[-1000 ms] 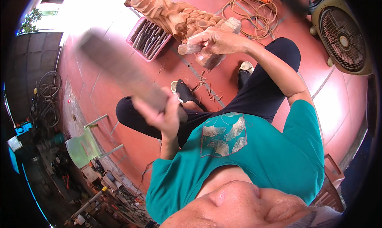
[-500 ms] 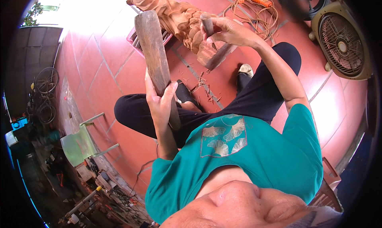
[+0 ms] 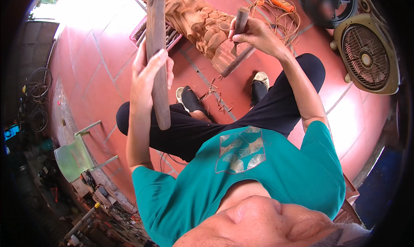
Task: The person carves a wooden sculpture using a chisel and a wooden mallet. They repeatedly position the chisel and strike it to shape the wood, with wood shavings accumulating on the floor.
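I have the left hand point(image 3: 144, 71) gripping a wooden mallet point(image 3: 156, 34), while the nearer right hand point(image 3: 255, 36) grips a chisel point(image 3: 242, 19) at the near end of the wood carving point(image 3: 196, 23), which stretches away leftward.

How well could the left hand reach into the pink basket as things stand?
Probably not well: the left hand is closed around a long wooden bat, which also covers part of the pink basket in this view. Emptied, that hand might reach it.
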The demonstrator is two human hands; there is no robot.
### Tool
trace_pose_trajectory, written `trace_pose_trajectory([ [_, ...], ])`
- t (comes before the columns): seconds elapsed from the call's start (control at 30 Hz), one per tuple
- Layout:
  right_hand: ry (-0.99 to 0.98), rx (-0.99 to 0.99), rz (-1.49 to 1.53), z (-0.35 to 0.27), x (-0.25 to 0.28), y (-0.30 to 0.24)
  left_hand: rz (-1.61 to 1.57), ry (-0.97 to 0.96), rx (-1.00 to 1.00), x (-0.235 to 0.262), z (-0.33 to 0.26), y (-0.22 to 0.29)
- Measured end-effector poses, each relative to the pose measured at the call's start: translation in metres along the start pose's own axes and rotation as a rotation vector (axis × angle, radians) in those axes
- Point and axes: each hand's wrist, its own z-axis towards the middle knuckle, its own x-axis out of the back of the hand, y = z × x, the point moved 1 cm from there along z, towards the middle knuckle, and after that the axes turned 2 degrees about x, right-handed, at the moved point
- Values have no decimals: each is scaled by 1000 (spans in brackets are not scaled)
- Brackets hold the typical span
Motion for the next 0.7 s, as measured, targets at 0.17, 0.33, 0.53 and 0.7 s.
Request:
trace_pose_trajectory([
  [0.17, 142, -6, 16, -8, -5, 6, -79, -9, 99, 3, 28, 2],
  [0.33, 288, 35, 133, -17, -1, 4, -145, -21, 132, 4, 32, -12],
  [0.53, 422, 126, 224, -27, 19, -4, -140, 13, 113, 0, 39, -11],
  [0.7, 409, 18, 225, -29, 6, 10, -163, -7, 110, -4, 40, -11],
])
